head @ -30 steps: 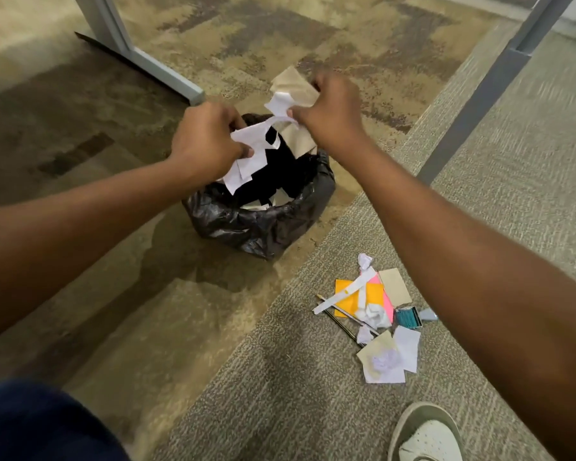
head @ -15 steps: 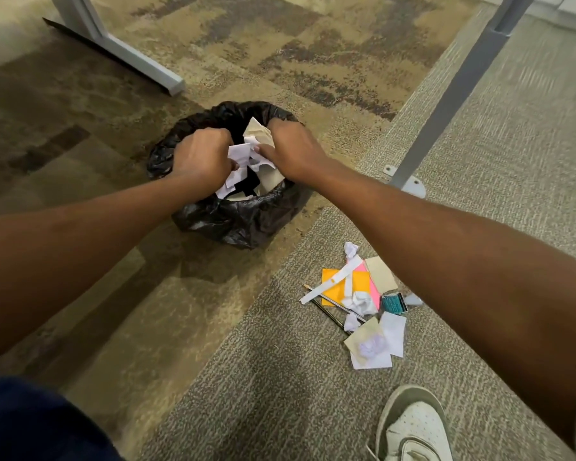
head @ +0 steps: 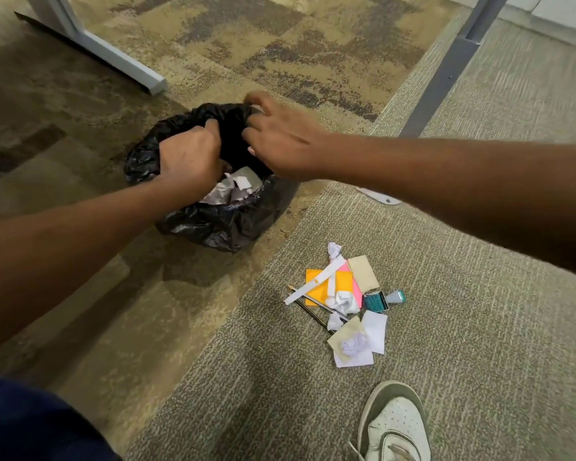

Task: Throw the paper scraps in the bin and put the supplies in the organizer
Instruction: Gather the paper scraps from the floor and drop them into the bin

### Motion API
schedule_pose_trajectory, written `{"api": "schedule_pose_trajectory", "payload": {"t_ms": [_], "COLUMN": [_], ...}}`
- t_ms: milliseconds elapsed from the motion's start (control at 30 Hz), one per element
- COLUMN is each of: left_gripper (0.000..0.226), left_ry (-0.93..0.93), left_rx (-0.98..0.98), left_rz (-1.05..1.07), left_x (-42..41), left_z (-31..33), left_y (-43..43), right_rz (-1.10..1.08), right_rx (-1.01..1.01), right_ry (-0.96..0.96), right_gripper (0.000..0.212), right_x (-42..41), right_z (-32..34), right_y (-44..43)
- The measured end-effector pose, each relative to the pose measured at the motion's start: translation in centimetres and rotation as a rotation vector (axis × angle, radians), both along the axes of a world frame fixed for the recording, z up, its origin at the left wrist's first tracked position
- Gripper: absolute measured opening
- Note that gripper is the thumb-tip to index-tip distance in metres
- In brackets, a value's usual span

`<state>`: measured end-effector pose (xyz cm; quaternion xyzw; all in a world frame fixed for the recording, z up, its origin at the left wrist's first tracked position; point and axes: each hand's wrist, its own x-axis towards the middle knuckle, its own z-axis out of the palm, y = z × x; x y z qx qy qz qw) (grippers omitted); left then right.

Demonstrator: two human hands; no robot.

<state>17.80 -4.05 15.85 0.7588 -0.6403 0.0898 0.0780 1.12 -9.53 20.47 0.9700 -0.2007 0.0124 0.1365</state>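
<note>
- Bin (head: 220, 224), lined with a black bag, at about 11 o'clock on the floor (head: 479, 327); both hands over its mouth, white paper scraps (head: 233, 191) already lying inside.
- Remaining pile (head: 343, 304) well apart from the bin, down at about 5 o'clock from it, on the grey carpet and near the white shoe (head: 393, 424).
- Right hand (head: 280, 141) over the far rim, fingers spread and loose, nothing visibly held; left hand (head: 190, 158) curled at the near-left rim, possibly pinching the bag's edge, though too dark there to say for sure.
- Judged nearer for the coming reach: the right hand, since the pile lies on that side, under the right forearm.
- Long white strip (head: 315, 283) running from about 8 o'clock to 2 o'clock across the orange notes (head: 341, 281); best taken across its width.
- Pencils (head: 308, 307) with long axis from about 10 o'clock to 4 o'clock, partly under crumpled scraps.
- Teal stamp (head: 381, 300) at the pile's 3 o'clock edge.
- No organizer anywhere in view.
</note>
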Motion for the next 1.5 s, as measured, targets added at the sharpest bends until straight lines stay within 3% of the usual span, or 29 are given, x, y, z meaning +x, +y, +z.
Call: {"api": "schedule_pose_trajectory", "payload": {"t_ms": [100, 200, 367, 500, 700, 900, 1200, 1500], "left_gripper": [0.052, 0.055, 0.059, 0.056, 0.05, 0.059, 0.064, 0.025], "left_ry": [-0.018, -0.048, -0.216, -0.146, 0.101, 0.163, 0.119, 0.068], "left_rx": [-0.111, -0.241, -0.22, -0.073, 0.302, 0.501, 0.555, 0.509], "left_rz": [-0.085, -0.273, -0.622, -0.752, -0.446, -0.214, -0.219, -0.27], "left_x": [-2.9, -6.5, -11.0, -14.1, -18.4, -19.8, -21.3, -20.8], "left_z": [1.3, 1.8, -0.7, -5.0, -11.1, -14.0, -15.7, -15.8], "left_y": [0.7, 2.1, 4.4, 6.1, 7.0, 6.2, 5.8, 6.1], "right_rz": [0.08, 0.007, -0.25, -0.368, -0.385, -0.422, -0.415, -0.437], "right_rx": [-0.153, -0.15, -0.031, 0.124, 0.426, 0.547, 0.603, 0.604], "right_ry": [0.016, 0.013, 0.018, 0.079, 0.23, 0.214, 0.259, 0.281], "right_gripper": [0.045, 0.051, 0.056, 0.062, 0.066, 0.067, 0.073, 0.07], "right_x": [-3.8, -8.8, -16.3, -18.9, -19.8, -19.5, -20.1, -20.2], "right_z": [1.1, 0.0, -5.6, -10.5, -16.2, -18.5, -19.9, -20.2], "right_y": [0.6, 0.6, 1.1, 2.3, 3.3, 3.2, 3.3, 2.6]}}
